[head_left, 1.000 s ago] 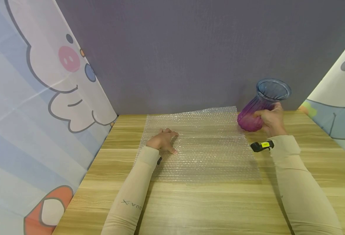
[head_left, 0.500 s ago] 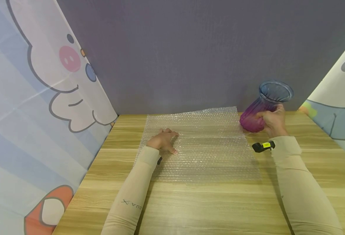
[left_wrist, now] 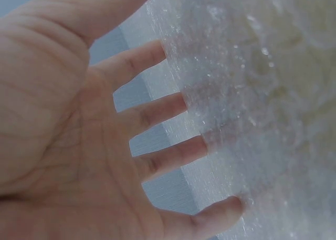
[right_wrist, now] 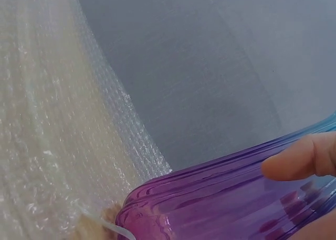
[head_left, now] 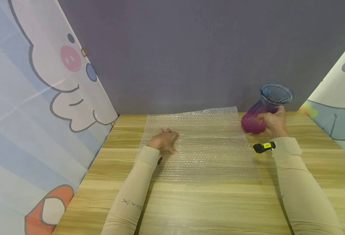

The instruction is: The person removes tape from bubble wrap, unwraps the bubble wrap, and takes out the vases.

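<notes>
A ribbed glass vase (head_left: 253, 119), blue at its flared rim and purple-pink at its base, leans to the right at the far right of the table. My right hand (head_left: 274, 121) grips it round the body; in the right wrist view the thumb lies along the purple glass (right_wrist: 210, 198). A sheet of clear bubble wrap (head_left: 207, 147) lies flat in the middle of the table. My left hand (head_left: 163, 141) rests on its left part with the fingers spread. The left wrist view shows the fingertips (left_wrist: 176, 101) touching the bubble wrap, palm visible.
The wood-grain table (head_left: 207, 209) runs back to a dark grey wall (head_left: 178, 58). Cartoon-printed curtains hang along the left side (head_left: 20, 130) and the right side (head_left: 342, 107).
The vase in my right hand has shifted slightly to the right and down. My left hand and the bubble wrap stay where they were.
</notes>
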`<state>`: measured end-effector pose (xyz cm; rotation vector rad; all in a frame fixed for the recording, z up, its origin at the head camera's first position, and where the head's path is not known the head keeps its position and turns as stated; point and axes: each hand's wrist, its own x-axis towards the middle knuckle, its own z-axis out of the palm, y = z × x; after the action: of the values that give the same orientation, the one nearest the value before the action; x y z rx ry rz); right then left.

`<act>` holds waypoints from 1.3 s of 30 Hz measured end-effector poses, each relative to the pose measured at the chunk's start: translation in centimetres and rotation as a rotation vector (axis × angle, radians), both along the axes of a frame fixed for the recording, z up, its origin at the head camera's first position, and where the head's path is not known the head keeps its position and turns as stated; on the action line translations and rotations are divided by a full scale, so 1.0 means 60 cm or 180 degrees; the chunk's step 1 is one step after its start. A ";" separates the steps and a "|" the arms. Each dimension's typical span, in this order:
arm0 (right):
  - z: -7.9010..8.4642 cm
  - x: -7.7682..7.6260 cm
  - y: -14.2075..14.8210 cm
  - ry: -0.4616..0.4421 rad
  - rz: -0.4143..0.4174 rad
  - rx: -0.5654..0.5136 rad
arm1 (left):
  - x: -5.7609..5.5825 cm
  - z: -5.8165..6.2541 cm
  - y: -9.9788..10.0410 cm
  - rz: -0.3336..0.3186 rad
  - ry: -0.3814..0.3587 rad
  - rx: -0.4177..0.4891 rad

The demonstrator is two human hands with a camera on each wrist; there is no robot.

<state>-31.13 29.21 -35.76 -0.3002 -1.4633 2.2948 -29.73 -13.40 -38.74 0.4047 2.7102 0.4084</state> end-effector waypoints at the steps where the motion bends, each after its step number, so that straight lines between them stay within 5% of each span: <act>1: -0.001 0.000 0.000 0.0004 -0.0007 -0.0003 | 0.000 0.000 0.000 0.0004 -0.0010 0.0004; 19: -0.018 -0.008 0.014 -0.0081 -0.0048 0.0402 | -0.004 -0.004 -0.001 0.0004 0.0005 -0.0032; 27: -0.028 -0.016 0.018 0.0094 0.0047 0.0523 | -0.002 -0.004 -0.001 -0.0011 0.0036 -0.0067; 39: -0.034 -0.033 0.014 -0.0127 -0.0012 0.0932 | -0.002 -0.004 0.000 -0.0003 0.0032 -0.0056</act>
<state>-33.09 30.04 -37.82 -0.2628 -1.7881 2.0445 -29.86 -13.41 -38.98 0.4042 2.7211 0.3828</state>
